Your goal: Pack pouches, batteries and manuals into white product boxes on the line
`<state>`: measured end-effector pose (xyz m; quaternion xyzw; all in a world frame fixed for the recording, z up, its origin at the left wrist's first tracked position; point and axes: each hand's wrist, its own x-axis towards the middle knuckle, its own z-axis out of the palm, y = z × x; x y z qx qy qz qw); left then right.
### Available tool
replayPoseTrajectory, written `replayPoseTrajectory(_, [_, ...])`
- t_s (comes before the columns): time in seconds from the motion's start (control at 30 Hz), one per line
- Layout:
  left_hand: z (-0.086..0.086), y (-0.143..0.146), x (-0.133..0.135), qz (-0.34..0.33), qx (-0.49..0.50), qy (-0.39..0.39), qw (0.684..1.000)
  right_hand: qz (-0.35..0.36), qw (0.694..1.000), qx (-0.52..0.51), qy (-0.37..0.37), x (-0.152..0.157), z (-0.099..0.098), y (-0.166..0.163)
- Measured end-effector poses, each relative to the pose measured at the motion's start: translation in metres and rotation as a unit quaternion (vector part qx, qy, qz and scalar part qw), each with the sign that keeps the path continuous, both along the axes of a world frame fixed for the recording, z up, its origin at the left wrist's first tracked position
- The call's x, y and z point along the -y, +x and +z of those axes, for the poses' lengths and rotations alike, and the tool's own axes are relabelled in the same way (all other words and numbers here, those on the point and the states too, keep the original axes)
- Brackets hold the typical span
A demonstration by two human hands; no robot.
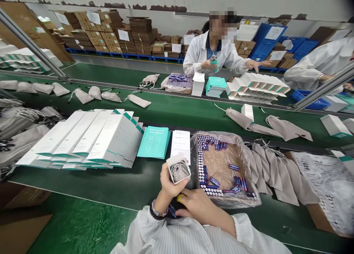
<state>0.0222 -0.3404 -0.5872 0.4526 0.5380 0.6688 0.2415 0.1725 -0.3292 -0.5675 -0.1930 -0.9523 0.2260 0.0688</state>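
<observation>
The left hand [169, 185] is gripping a small white box [179, 168], fingers wrapped around its lower part, holding it upright above the near edge of the green worktop [83, 187]. The box's top is standing open, and a grey pouch [179, 171] is sitting tucked inside it. A beaded bracelet [156, 212] is circling the left wrist.

The right hand [199, 206] is resting just below and beside the left one, fingers curled inward and the thumb touching the heel of the left hand. Something blue is showing beneath it, but I cannot tell whether this hand is holding anything.

Just right of the hands, a plastic-lined carton [250, 161] is sitting at the near edge, with batteries [212, 181] lying in rows along its left and near sides and a few loose in the middle. Behind the box, a white leaflet [180, 144] and a stack of teal user manuals [154, 142] are lying side by side. Further left, flat white cartons [91, 139] are lying fanned in overlapping stacks. Toward the right edge, a row of grey drawstring bags [265, 165] is lying overlapped beside the carton.

Beyond the worktop, a green conveyor belt [179, 113] is carrying more bags and a white box. Across it, a co-worker in a white coat [199, 52] is handling something teal.
</observation>
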Motion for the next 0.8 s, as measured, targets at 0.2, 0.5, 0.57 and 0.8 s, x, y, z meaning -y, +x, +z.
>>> replayPoseTrajectory(0.2, [0.022,-0.023,0.019,-0.004,0.015,0.076,0.997,0.013,0.998,0.053,0.033,0.022,-0.044,-0.030])
replayPoseTrajectory(0.5, [0.005,-0.034,0.036,0.004,0.008,0.061,0.998,0.004,0.992,-0.118,-0.040,-0.009,0.022,0.014])
replayPoseTrajectory(0.57, [0.000,-0.030,0.034,-0.006,0.002,0.050,0.999,-0.062,0.965,-0.243,-0.076,-0.019,0.056,0.026])
replayPoseTrajectory(0.8, [0.009,0.002,0.017,-0.098,-0.013,0.065,0.993,-0.102,0.934,-0.339,-0.039,-0.033,0.095,0.016])
